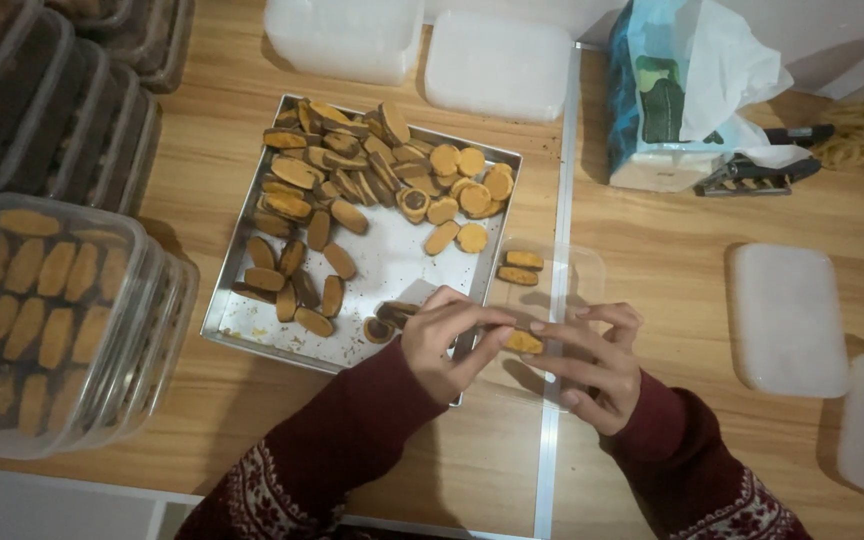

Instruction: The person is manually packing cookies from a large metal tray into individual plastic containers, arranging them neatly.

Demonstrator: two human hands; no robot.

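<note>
**Head view: both your hands on one cookie over the clear box**

Your left hand (449, 338) and right hand (592, 362) meet over the clear plastic box (572, 272), fingers curled in a pinch on one orange cookie (524, 342) between them. Two more cookies (522, 267) lie at the box's far end. Just left, touching the box, sits the metal tray (382, 265) heaped with cookies. Farther left stand stacked filled boxes (47, 320); white lids (787, 318) lie to your right, and a tissue pack (667, 110) sits beyond.
</note>
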